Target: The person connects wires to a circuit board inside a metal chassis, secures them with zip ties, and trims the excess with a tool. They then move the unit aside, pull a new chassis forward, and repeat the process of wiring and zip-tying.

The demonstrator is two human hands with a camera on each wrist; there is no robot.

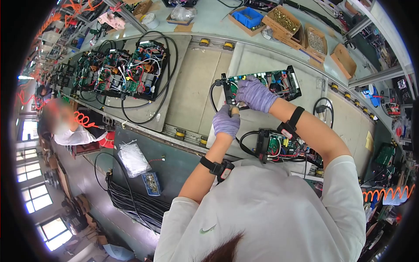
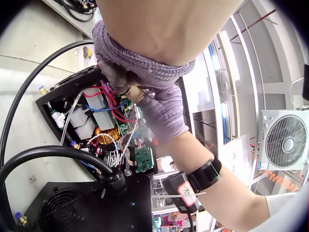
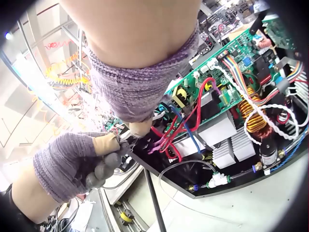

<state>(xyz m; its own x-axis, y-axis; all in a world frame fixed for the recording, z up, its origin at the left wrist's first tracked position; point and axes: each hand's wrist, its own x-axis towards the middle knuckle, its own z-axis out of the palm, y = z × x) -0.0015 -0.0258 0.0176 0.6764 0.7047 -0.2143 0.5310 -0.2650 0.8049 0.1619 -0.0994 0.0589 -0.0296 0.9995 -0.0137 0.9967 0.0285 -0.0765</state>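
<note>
An opened black electronics case [image 3: 193, 193] with a green circuit board [image 3: 231, 67], heatsinks, a copper coil and coloured wires lies on a pale board. Both hands wear purple knitted gloves, close together at the case's cable end. My left hand [image 1: 226, 122] has its fingers curled and thumb pressed at the corner of the black end panel [image 1: 227, 90], pinching its edge. My right hand [image 1: 256, 94] reaches over the same end, its fingertips down behind the panel near the red wires [image 3: 181, 137]. I cannot tell what these fingers hold.
Another opened unit [image 1: 275, 146] stands close to my body. Several wired units [image 1: 122, 72] with a looped black cable sit to the left. Boxes of screws [image 1: 283, 21] line the back bench. A black cable bundle [image 1: 133, 194] and a bag of white strips [image 1: 133, 159] lie lower left.
</note>
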